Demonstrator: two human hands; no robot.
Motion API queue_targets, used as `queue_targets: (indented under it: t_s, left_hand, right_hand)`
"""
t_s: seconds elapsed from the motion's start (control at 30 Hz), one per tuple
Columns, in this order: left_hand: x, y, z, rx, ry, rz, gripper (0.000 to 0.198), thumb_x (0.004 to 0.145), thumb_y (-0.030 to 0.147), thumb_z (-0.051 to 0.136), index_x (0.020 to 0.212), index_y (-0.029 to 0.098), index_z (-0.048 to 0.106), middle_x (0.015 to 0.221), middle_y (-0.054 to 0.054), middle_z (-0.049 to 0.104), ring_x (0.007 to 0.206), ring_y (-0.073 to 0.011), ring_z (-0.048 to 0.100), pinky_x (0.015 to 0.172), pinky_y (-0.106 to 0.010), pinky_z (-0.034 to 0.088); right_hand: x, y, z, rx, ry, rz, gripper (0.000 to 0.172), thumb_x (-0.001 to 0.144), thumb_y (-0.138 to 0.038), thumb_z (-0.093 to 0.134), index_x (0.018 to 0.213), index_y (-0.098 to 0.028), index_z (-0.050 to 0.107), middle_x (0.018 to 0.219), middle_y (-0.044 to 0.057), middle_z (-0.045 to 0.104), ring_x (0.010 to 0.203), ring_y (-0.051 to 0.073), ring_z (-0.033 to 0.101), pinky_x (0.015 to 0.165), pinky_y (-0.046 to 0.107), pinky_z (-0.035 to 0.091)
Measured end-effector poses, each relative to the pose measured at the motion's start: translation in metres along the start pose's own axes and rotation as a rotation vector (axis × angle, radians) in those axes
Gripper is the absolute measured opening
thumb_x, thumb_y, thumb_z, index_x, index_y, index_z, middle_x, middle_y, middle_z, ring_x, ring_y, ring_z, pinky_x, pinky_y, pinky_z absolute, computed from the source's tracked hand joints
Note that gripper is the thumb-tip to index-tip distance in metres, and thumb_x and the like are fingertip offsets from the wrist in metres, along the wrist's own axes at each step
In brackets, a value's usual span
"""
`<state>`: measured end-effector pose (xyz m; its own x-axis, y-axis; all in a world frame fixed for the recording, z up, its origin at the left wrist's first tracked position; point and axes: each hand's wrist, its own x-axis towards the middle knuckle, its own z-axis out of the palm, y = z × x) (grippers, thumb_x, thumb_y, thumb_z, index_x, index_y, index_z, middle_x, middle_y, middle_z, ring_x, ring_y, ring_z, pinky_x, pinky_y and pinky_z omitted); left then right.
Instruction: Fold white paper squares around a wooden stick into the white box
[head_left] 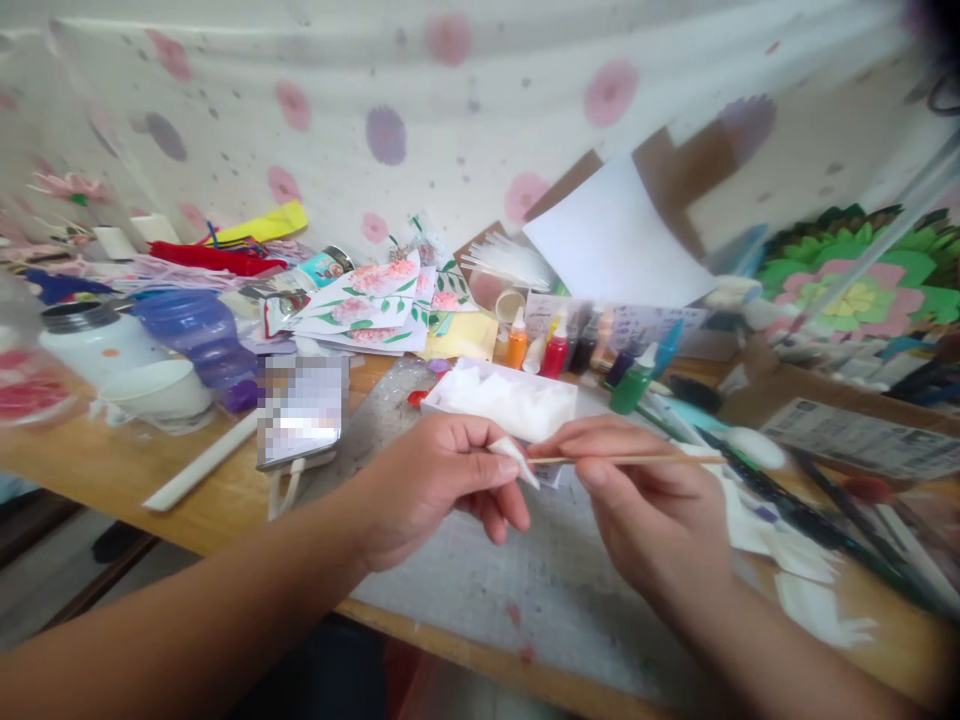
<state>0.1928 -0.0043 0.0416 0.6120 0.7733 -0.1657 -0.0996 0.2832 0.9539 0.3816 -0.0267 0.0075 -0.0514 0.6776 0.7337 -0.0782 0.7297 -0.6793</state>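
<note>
- Sitting at twelve o'clock from the hands, a white box (435, 402) is filled with fluffy white stuff (517, 393).
- At one o'clock I see nozzle-topped bottles: an orange bottle (517, 346), a red bottle (554, 354) and a green bottle (634, 387).
- At ten o'clock a translucent blue container (196, 335) stands beside a white bowl (156, 390); their contents I can't make out.
- Smooth wood shows on the table (97, 470), under a scuffed grey mat (465, 590).
- Over the mat, the left hand (450, 470) pinches a small white piece (511, 448), thumb and fingers together; it looks thin, pale and pointed.
- The right hand (652, 500) is clamped on a slim wooden stick (660, 460), pointing at nine o'clock towards the piece; whether they touch, I can't tell.
</note>
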Motion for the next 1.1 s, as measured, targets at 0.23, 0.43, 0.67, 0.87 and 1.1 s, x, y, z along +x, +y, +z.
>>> queue_targets:
  t_s: [0.23, 0.43, 0.67, 0.87, 1.1]
  left_hand:
    - [-0.001, -0.002, 0.0, -0.029, -0.016, -0.028, 0.014, 0.08, 0.024, 0.068, 0.073, 0.012, 0.063, 0.061, -0.005, 0.072, 0.051, -0.0104, 0.063, 0.052, -0.019, 0.051]
    - [-0.002, -0.002, 0.0, -0.032, -0.027, -0.035, 0.015, 0.079, 0.025, 0.068, 0.073, 0.013, 0.063, 0.062, -0.005, 0.072, 0.052, -0.011, 0.064, 0.052, -0.02, 0.051]
    - [-0.002, -0.001, -0.001, -0.013, -0.043, -0.042, 0.019, 0.078, 0.027, 0.07, 0.072, 0.013, 0.06, 0.066, -0.005, 0.072, 0.056, -0.0107, 0.064, 0.057, -0.021, 0.05]
    - [-0.002, 0.0, 0.0, 0.024, -0.037, -0.023, 0.018, 0.078, 0.027, 0.072, 0.076, 0.012, 0.061, 0.072, -0.006, 0.073, 0.064, -0.013, 0.066, 0.063, -0.025, 0.05]
    - [-0.002, 0.0, 0.0, 0.082, -0.01, -0.021, 0.008, 0.079, 0.019, 0.065, 0.077, 0.013, 0.061, 0.072, -0.005, 0.072, 0.064, -0.0129, 0.064, 0.065, -0.026, 0.049]
  right_hand:
    - [0.001, -0.001, 0.0, -0.02, -0.029, 0.003, 0.029, 0.088, -0.006, 0.064, 0.1, -0.031, 0.074, 0.092, -0.004, 0.077, 0.092, 0.012, 0.067, 0.086, 0.027, 0.054]
    - [0.003, -0.003, 0.0, -0.023, -0.037, 0.005, 0.029, 0.087, -0.005, 0.064, 0.1, -0.029, 0.075, 0.091, -0.003, 0.077, 0.09, 0.012, 0.068, 0.084, 0.027, 0.055]
    - [0.008, -0.008, 0.0, -0.133, -0.08, -0.027, 0.02, 0.084, -0.005, 0.067, 0.091, -0.022, 0.076, 0.085, 0.002, 0.077, 0.086, 0.015, 0.071, 0.08, 0.028, 0.057]
    - [0.011, -0.009, 0.001, -0.216, -0.114, -0.07, 0.017, 0.084, -0.007, 0.067, 0.088, -0.021, 0.076, 0.081, 0.004, 0.076, 0.085, 0.018, 0.072, 0.076, 0.032, 0.06]
    - [0.011, -0.009, 0.002, -0.244, -0.103, -0.065, 0.017, 0.083, -0.009, 0.068, 0.087, -0.024, 0.077, 0.079, 0.003, 0.077, 0.083, 0.02, 0.073, 0.073, 0.035, 0.061]
